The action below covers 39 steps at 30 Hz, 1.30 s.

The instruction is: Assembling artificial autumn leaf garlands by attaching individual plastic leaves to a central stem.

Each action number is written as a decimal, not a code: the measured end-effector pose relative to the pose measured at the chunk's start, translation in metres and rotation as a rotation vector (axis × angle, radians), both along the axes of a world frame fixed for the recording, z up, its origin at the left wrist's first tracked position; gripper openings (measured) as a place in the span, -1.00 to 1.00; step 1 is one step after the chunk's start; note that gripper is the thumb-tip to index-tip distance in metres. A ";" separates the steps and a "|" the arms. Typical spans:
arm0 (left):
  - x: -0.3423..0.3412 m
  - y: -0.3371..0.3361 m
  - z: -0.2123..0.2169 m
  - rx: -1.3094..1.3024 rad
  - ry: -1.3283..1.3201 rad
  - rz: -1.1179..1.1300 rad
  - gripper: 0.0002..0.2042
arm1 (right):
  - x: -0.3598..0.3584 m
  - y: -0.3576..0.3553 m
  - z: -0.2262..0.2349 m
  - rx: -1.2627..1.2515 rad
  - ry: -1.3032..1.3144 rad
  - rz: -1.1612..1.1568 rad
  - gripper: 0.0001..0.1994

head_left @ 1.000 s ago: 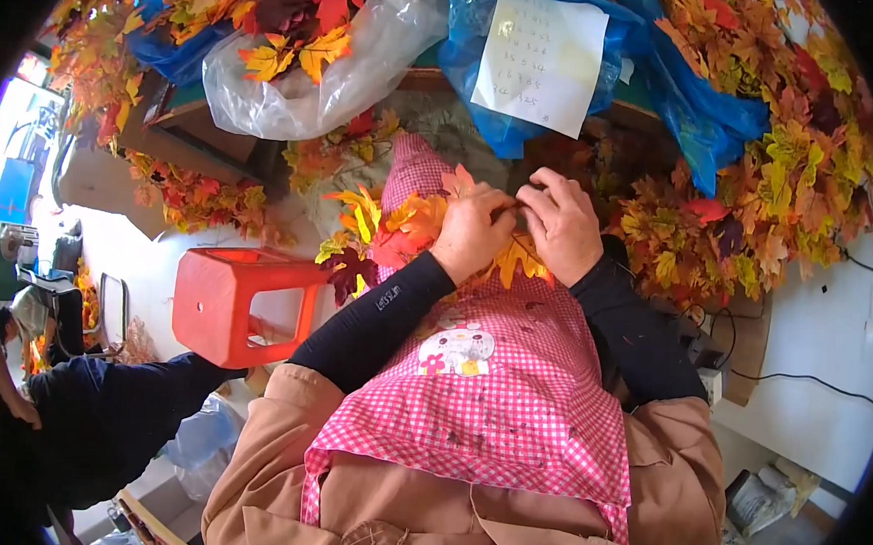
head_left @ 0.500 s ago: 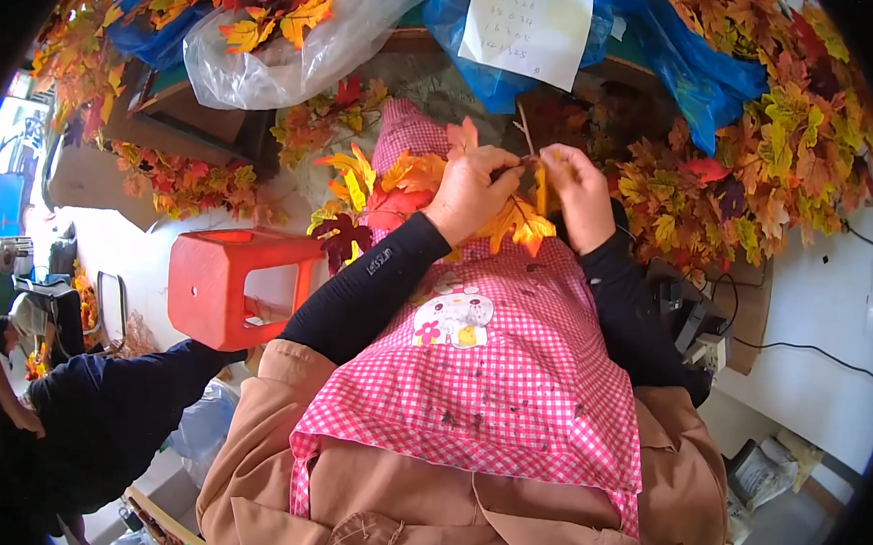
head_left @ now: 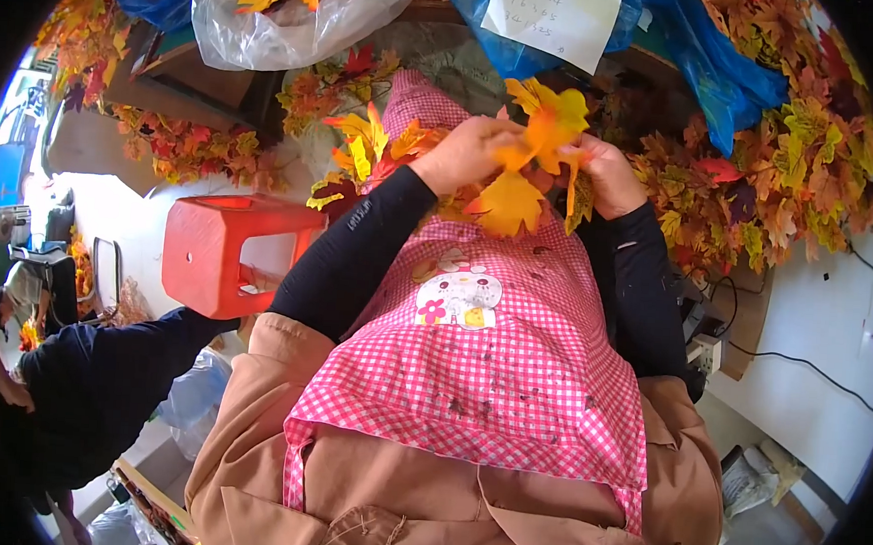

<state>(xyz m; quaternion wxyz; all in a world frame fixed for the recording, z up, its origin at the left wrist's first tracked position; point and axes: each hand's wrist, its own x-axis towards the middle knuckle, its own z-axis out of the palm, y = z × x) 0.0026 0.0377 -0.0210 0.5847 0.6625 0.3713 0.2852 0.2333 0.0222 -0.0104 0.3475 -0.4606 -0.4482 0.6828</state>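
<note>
Leaf sprig (head_left: 543, 130) lifted higher, both hands (head_left: 467, 154) (gripping)

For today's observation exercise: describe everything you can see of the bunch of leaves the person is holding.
The bunch of leaves looks like artificial maple foliage, yellow and orange, thin and fabric-like. Several lobed leaves fan out, one large orange one hanging down. It is held above the pink checked apron, gripped between the left hand and the right hand.
</note>
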 end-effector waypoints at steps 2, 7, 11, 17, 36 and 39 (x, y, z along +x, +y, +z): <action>-0.005 0.005 0.011 -0.496 -0.266 -0.047 -0.63 | 0.000 -0.002 -0.006 -0.051 0.139 -0.051 -0.74; -0.012 0.008 0.003 -0.317 -0.206 -0.044 -0.66 | 0.005 0.002 -0.021 -0.073 0.262 -0.027 -0.70; -0.016 0.009 0.003 -0.207 -0.149 -0.082 -0.62 | 0.000 0.001 -0.015 -0.132 0.344 -0.022 -0.68; -0.031 0.016 -0.011 -0.197 -0.208 -0.003 -0.64 | 0.022 0.009 -0.038 -0.123 0.326 0.019 -0.67; -0.030 -0.021 -0.004 0.157 0.239 0.012 -0.43 | 0.037 0.008 -0.073 -0.375 0.751 -0.237 -0.75; -0.031 -0.021 -0.012 0.143 0.156 0.026 -0.45 | 0.034 0.007 -0.066 -0.392 0.785 -0.200 -0.76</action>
